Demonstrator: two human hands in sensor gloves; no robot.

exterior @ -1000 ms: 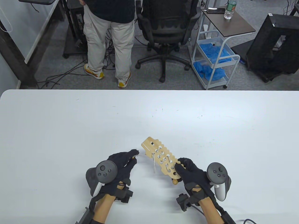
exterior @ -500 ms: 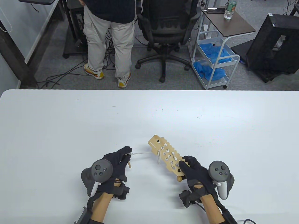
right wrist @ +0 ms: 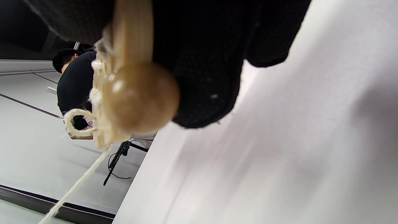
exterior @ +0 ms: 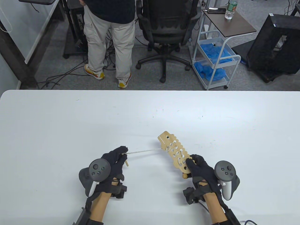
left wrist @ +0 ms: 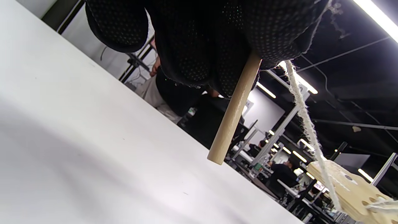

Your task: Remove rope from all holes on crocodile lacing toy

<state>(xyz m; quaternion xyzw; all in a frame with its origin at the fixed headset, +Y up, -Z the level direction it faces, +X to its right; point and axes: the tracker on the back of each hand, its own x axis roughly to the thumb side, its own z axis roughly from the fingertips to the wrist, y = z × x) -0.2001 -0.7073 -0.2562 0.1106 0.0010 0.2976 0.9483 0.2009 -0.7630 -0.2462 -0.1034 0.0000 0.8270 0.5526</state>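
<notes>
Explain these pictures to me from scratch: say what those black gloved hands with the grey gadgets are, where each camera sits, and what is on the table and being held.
These are a person's two hands in black sensor gloves; the grey gadget strapped to the back of each is a motion tracker, not something held. One camera looks down at the white table; two more sit on the wrists, looking out past the fingers. The right hand grips the tail end of a flat wooden crocodile lacing toy with many holes, lifted off the table. The left hand pinches the white rope by its wooden needle stick and pulls it taut out of the toy; more rope is laced through other holes. Beyond the table stand an office chair, a cart and a person.
</notes>
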